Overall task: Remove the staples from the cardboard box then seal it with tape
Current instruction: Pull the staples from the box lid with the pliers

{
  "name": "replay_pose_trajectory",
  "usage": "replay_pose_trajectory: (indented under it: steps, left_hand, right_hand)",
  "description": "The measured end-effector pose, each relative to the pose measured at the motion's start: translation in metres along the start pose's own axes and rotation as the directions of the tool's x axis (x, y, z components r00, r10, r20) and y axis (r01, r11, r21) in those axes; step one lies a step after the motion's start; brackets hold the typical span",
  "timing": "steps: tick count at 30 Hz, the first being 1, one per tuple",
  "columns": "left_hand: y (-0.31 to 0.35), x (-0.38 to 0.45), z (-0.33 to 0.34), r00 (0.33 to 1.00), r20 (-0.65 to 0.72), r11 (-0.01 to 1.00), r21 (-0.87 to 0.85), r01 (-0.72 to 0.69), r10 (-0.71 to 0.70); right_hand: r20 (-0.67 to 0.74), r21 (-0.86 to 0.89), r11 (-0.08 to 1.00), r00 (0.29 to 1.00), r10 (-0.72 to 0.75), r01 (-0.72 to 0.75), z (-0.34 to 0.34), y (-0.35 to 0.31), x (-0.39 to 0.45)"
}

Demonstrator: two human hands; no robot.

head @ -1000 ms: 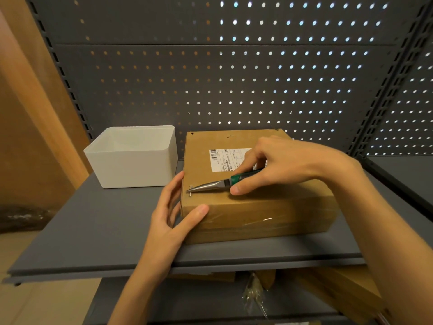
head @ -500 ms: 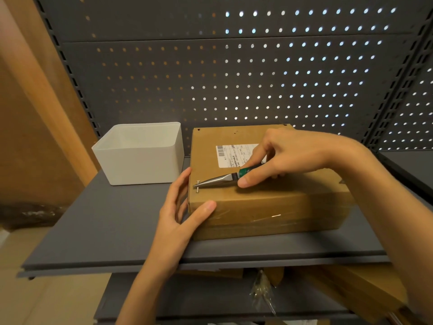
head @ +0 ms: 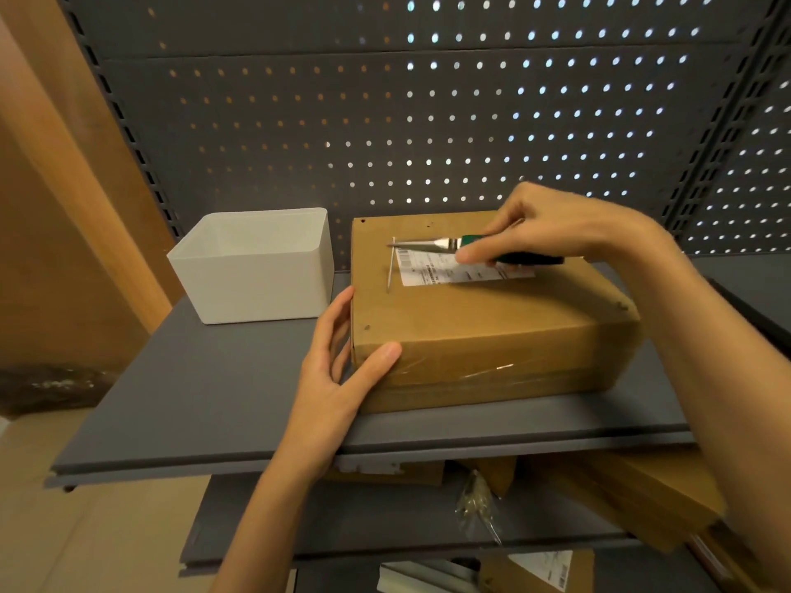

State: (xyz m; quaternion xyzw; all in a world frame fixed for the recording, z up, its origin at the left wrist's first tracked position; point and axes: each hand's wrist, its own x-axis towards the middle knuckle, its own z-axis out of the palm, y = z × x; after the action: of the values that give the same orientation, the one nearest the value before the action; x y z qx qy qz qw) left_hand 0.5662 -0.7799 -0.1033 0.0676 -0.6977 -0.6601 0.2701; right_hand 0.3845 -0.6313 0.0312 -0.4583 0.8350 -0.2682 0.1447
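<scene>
Shelf (head: 214, 404) of grey metal carries white rectangular plastic bin (head: 257, 267) at left. Left hand (head: 338, 378), fingers straight, braces near-left corner of brown cardboard box (head: 483, 331) beside the bin. Right hand (head: 552, 229) grips green-handled pliers (head: 462, 246), tips holding a staple (head: 392, 243) above box top.

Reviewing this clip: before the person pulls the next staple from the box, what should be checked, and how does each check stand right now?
1. Cardboard box braced: ok, left hand presses its near-left corner.
2. Pliers held firmly: ok, in right hand.
3. Tips at a staple: ok, they meet its far end.
4. Staple clamped by tips: cannot tell.
5. White bin ready beside box: ok.
6. Tape at hand: cannot tell, none seen.
</scene>
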Motion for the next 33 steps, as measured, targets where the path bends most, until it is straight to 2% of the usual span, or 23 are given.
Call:
replay_pose_trajectory:
  steps: [4, 7, 10, 13, 15, 19, 24, 29, 33]
  left_hand:
    - [-0.001, 0.002, 0.0, 1.0, -0.003, 1.0, 0.019, 0.015, -0.015]
    - [0.0, 0.002, 0.0, 0.999, -0.017, 0.999, 0.023, 0.032, -0.032]
    - [-0.001, 0.002, 0.0, 0.999, -0.029, 0.999, 0.02, 0.041, -0.04]
    - [-0.001, 0.003, 0.001, 0.998, -0.026, 0.999, 0.007, 0.05, -0.05]
    - [-0.001, 0.003, 0.001, 0.998, -0.03, 0.999, 0.006, 0.049, -0.048]
    - [0.0, 0.003, 0.002, 0.998, -0.029, 0.999, 0.013, 0.052, -0.051]
    - [0.001, 0.003, 0.001, 0.998, -0.026, 0.998, 0.015, 0.065, -0.065]
    - [0.001, 0.002, 0.002, 0.998, -0.024, 0.999, 0.015, 0.05, -0.05]
    - [0.002, 0.002, 0.003, 0.999, -0.021, 0.999, 0.024, 0.036, -0.036]
  right_hand:
    - [-0.019, 0.034, 0.999, 1.0, -0.023, 0.023, 0.012, 0.002, 0.003]
    - [-0.196, 0.047, 0.999, 0.981, -0.017, 0.027, 0.023, 0.0, 0.011]
    - [-0.371, 0.031, 0.997, 0.927, -0.054, 0.07, 0.029, -0.007, 0.018]
    - [-0.49, -0.118, 0.986, 0.858, -0.158, 0.114, 0.032, -0.023, 0.032]
    - [-0.532, -0.234, 0.968, 0.822, -0.203, 0.087, 0.034, -0.035, 0.046]
    - [-0.514, -0.387, 0.922, 0.831, -0.216, 0.0, 0.045, -0.052, 0.074]
    - [-0.392, -0.564, 0.825, 0.875, -0.286, 0.017, 0.072, -0.054, 0.097]
    - [-0.388, -0.507, 0.862, 0.893, -0.228, 0.0, 0.08, -0.045, 0.099]
    - [-0.427, -0.458, 0.889, 0.872, -0.24, 0.02, 0.074, -0.048, 0.087]
